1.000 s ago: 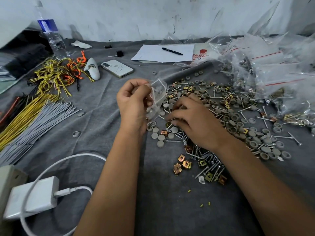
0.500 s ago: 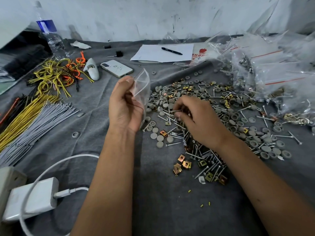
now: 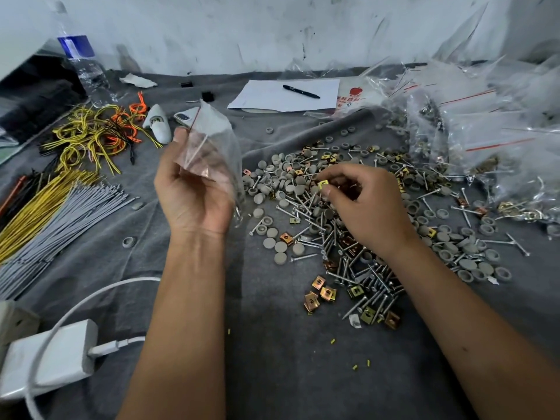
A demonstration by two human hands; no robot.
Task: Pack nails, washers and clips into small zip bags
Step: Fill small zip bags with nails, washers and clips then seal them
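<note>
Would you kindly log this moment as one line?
left hand: holds zip bag | right hand: pinches clip over pile | bagging: pending

two bare forearms — no sleeves, rings or watch showing.

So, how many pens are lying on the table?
1. The black pen lies on the white paper sheet at the far side of the table; others may be hidden under the bags.

A small packing workbench — grey cloth strewn with loose hardware, wire bundles, zip bags.
</note>
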